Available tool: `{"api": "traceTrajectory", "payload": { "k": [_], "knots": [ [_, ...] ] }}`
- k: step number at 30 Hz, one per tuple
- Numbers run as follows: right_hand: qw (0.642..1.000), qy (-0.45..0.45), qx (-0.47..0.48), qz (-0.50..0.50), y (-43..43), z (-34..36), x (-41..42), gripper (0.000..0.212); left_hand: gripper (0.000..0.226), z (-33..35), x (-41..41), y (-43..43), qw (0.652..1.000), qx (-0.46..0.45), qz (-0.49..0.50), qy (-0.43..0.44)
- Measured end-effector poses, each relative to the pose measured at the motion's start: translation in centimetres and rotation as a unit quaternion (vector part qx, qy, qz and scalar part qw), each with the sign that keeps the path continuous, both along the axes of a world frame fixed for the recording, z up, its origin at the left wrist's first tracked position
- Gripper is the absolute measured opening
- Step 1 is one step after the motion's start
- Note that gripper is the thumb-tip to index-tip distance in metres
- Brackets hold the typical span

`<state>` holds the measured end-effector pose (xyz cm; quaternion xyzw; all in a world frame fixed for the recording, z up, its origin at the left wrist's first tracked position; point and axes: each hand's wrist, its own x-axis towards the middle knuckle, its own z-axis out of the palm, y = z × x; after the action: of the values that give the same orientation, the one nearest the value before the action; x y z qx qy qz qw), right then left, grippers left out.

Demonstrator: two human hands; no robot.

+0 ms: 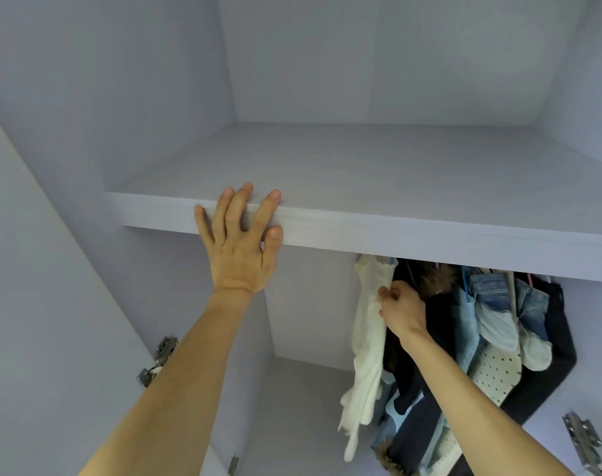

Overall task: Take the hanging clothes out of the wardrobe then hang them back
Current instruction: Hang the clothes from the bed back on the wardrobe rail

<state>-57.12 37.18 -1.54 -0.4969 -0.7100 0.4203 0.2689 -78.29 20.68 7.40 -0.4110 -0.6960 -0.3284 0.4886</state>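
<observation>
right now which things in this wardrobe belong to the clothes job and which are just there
Job: white garment, pinched by the right hand; dark fur-trimmed coat; denim pieces; dotted garment, all hanging under the shelf.
Just there: shelf, with the left hand resting on its edge; metal door hinges.

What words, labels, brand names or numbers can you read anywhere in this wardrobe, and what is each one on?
No text can be read in this view.
Shelf: plain surface and front edge, no label.
White garment, denim pieces, spotted cloth: no tag or lettered print shows.
Metal hinges: any stamp is too small to tell.
</observation>
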Motion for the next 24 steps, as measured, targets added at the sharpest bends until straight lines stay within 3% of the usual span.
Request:
{"api": "traceTrajectory", "payload": {
  "k": [15,20,24],
  "knots": [
    [0.995,-0.078,0.054,-0.038,1.3,-0.2,4.5,0.017,0.045,0.3,1.0,-0.7,0.999,-0.043,0.023,-0.017],
    [0.998,-0.012,0.056,0.002,-1.8,0.3,4.5,0.03,0.048,1.3,3.0,-2.3,0.992,-0.084,-0.004,-0.097],
    [0.991,-0.035,0.107,0.069,-6.8,0.5,5.8,0.037,0.07,-1.7,5.5,-5.9,0.96,-0.146,-0.007,-0.238]
  ]
}}
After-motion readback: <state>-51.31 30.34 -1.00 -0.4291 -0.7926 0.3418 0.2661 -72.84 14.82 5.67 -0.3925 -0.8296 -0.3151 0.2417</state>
